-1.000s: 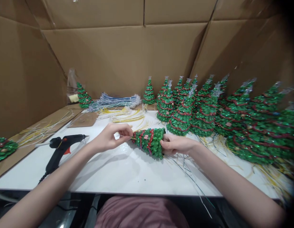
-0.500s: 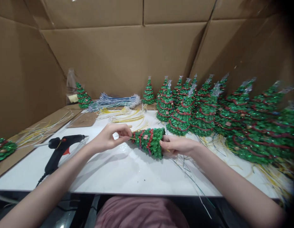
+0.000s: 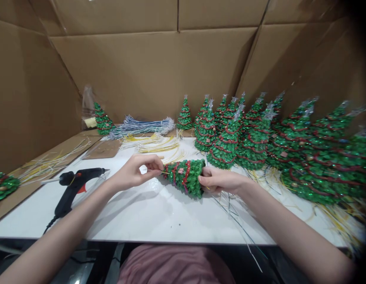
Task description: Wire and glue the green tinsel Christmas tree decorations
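A small green Christmas tree (image 3: 185,177) with red garland lies on its side above the white table, its tip pointing left. My right hand (image 3: 216,180) grips it by the wide base, thumb outside and the fingers partly hidden inside the hollow. At the tip, my left hand (image 3: 144,169) is closed in a pinch, thumb against forefinger, on a thin yellow wire (image 3: 165,172). Loose wires (image 3: 230,211) in white and dark green trail below my right hand towards the table's front edge.
Several finished-looking trees with clear stars (image 3: 230,146) stand at the right. Wire bundles, blue-white (image 3: 144,125) and yellow (image 3: 157,146), lie at the back. A black glue gun (image 3: 73,189) rests at the left. Cardboard walls (image 3: 126,71) enclose the table (image 3: 135,225).
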Action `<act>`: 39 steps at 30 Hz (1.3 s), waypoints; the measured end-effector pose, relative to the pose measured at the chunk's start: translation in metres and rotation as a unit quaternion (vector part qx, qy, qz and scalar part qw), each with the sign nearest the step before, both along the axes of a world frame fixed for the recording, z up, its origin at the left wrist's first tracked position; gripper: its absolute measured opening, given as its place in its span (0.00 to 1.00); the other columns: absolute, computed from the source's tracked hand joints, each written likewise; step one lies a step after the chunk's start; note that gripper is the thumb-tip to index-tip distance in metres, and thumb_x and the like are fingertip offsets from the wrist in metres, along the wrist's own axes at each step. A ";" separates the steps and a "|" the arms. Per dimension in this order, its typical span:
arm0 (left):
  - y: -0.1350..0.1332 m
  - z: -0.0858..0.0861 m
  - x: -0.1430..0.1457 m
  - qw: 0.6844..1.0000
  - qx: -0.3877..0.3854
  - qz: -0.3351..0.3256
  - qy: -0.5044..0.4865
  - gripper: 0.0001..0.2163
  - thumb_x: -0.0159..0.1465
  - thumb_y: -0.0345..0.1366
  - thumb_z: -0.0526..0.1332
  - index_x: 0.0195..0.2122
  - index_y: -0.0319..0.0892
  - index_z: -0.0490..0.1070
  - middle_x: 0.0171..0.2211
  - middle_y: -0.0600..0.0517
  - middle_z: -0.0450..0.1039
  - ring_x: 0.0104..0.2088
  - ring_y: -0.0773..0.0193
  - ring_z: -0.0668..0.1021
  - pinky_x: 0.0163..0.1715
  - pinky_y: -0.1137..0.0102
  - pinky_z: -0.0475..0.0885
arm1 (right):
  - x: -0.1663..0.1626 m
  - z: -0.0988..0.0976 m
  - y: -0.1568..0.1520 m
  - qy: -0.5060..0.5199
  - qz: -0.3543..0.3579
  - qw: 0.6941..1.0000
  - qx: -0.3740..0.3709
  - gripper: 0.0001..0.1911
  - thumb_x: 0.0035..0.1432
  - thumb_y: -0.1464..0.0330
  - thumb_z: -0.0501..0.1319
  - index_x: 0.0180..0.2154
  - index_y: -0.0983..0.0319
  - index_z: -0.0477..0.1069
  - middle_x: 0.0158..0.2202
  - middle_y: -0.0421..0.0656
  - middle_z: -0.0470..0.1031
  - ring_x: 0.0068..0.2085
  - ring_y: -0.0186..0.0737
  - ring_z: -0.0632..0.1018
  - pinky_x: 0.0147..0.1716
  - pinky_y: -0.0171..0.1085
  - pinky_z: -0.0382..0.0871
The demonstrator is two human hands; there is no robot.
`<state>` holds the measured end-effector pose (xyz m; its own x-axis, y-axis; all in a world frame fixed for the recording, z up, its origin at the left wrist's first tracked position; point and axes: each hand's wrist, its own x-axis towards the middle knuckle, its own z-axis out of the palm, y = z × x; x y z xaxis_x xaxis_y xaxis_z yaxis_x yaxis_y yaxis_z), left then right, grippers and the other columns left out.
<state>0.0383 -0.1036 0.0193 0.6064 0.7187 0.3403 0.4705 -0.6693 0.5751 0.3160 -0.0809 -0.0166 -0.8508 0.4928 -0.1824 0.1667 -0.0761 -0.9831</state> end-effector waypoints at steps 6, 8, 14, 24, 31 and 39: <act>0.000 -0.001 0.000 1.000 -0.001 -0.001 -0.001 0.05 0.62 0.34 0.58 0.32 0.38 0.70 0.29 0.51 0.73 0.29 0.70 0.73 0.31 0.75 0.69 | -0.001 0.003 -0.001 0.012 -0.004 1.000 -0.011 0.31 0.47 0.49 0.63 0.16 0.60 0.46 0.13 0.27 0.44 0.15 0.21 0.47 0.13 0.28 0.38; -0.001 -0.001 0.000 1.000 -0.004 -0.001 -0.001 0.05 0.61 0.34 0.58 0.32 0.38 0.70 0.29 0.51 0.73 0.28 0.70 0.73 0.31 0.75 0.69 | -0.001 0.003 -0.002 0.015 -0.005 1.000 -0.011 0.31 0.47 0.50 0.64 0.16 0.60 0.47 0.13 0.28 0.44 0.15 0.21 0.46 0.13 0.28 0.38; -0.002 0.000 0.001 1.000 -0.007 -0.004 -0.002 0.05 0.62 0.34 0.58 0.32 0.38 0.70 0.29 0.51 0.72 0.28 0.70 0.72 0.31 0.75 0.69 | 0.000 0.003 -0.003 0.017 -0.061 0.997 -0.036 0.28 0.42 0.52 0.68 0.19 0.61 0.52 0.13 0.26 0.45 0.16 0.21 0.46 0.13 0.28 0.37; -0.001 -0.001 -0.001 1.000 -0.013 -0.002 -0.003 0.05 0.61 0.34 0.59 0.32 0.37 0.70 0.29 0.51 0.73 0.28 0.70 0.73 0.31 0.75 0.69 | 0.002 0.006 -0.003 -0.026 -0.025 0.999 -0.011 0.28 0.49 0.48 0.61 0.17 0.63 0.58 0.10 0.28 0.48 0.14 0.22 0.48 0.12 0.28 0.39; -0.001 0.000 -0.001 1.000 -0.021 -0.004 -0.003 0.05 0.61 0.35 0.59 0.33 0.38 0.70 0.30 0.51 0.73 0.29 0.70 0.73 0.31 0.75 0.69 | 0.005 0.007 -0.001 -0.058 -0.009 0.998 0.032 0.28 0.51 0.46 0.57 0.24 0.67 0.66 0.10 0.28 0.47 0.13 0.23 0.49 0.12 0.28 0.40; -0.002 -0.001 -0.004 1.000 -0.021 -0.015 0.006 0.06 0.61 0.35 0.59 0.34 0.37 0.70 0.27 0.52 0.71 0.26 0.71 0.71 0.28 0.76 0.67 | 0.008 0.009 -0.004 -0.068 -0.029 0.996 0.046 0.26 0.51 0.46 0.58 0.25 0.60 0.53 0.15 0.29 0.49 0.16 0.23 0.51 0.14 0.28 0.43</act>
